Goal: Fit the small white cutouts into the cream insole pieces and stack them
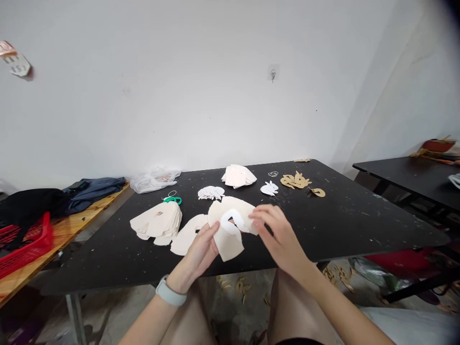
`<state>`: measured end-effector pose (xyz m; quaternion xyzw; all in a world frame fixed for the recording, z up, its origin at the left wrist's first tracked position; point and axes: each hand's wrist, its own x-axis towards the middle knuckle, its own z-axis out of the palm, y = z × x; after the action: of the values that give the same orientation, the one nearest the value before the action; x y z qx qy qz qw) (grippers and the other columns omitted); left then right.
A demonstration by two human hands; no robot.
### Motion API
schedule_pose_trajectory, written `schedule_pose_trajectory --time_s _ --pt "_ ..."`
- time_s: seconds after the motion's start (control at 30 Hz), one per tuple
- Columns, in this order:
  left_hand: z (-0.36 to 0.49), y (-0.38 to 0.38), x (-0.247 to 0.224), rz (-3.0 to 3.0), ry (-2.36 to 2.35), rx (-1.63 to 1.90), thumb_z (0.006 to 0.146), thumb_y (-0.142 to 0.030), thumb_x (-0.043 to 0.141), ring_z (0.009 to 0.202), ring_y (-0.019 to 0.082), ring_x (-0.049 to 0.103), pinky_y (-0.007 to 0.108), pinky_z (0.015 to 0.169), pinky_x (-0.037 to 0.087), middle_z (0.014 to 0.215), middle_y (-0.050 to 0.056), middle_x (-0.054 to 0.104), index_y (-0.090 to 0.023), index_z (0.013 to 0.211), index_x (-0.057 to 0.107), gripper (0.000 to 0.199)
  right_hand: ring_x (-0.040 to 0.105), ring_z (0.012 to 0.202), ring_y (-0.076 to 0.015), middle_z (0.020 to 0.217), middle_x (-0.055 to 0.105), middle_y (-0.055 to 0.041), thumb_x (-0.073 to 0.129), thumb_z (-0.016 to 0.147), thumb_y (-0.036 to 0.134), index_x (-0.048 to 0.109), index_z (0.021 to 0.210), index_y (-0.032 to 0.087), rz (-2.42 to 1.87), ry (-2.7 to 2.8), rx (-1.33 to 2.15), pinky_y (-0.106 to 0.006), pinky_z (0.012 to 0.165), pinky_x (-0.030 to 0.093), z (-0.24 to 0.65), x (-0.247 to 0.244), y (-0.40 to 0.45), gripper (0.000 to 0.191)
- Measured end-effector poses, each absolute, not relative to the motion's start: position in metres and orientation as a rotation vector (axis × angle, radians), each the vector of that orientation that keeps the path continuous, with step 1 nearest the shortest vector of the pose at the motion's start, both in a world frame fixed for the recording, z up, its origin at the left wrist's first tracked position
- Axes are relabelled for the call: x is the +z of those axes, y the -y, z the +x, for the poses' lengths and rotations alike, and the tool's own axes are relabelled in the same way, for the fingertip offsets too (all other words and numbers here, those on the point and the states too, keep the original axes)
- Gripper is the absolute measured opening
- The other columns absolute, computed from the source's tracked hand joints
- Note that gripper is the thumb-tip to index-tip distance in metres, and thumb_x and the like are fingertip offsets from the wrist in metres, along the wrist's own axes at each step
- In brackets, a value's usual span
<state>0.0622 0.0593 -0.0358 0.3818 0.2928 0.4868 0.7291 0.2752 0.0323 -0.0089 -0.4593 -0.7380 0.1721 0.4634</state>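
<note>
- Between left hand (201,250) and right hand (279,235): cream, lobed, fabric-like piece (229,243), curved white piece (226,224) lying on it!
- Left hand clamped on its left side, thumb uppermost.
- Right hand's fingers at its right edge; can't tell if pinching.

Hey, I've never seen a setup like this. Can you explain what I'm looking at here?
Sure. There's no machine: a person is working bare-handed, and the single picture comes from a camera worn on their head, looking forward and down. The left hand holds a cream cut-out with a curved white piece against it; the right hand is at its right edge. On the black table lie a cream stack, small white cut-outs, tan pieces and something green, partly hidden.
</note>
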Motion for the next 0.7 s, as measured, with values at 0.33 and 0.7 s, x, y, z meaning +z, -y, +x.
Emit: schedule_pose_trajectory --time_s 0.33,0.7 --pt "0.051 -0.07 -0.023 1.005 -0.745 0.847 0.087 -0.035 0.071 0.085 0.021 0.072 0.029 0.071 0.057 0.104 0.013 0.075 -0.014 0.125 0.062 0.044 0.065 0.077 -0.0213 0.091 0.073 -0.0041 0.071 0.08 0.048 0.073 0.103 0.018 -0.963 1.602 1.328 -0.029 0.064 0.048 0.282 -0.023 -0.058 0.038" --pt "0.056 -0.085 -0.039 1.285 -0.81 1.0 0.063 -0.029 0.089 0.093 0.025 0.07 0.035 0.081 0.056 0.112 0.014 0.073 -0.013 0.12 0.063 0.064 0.063 0.066 -0.0166 0.081 0.073 -0.0035 0.079 0.071 0.044 0.074 0.094 0.015 -0.971 1.385 1.353 -0.026 0.059 0.046 0.268 -0.045 -0.075 0.038"
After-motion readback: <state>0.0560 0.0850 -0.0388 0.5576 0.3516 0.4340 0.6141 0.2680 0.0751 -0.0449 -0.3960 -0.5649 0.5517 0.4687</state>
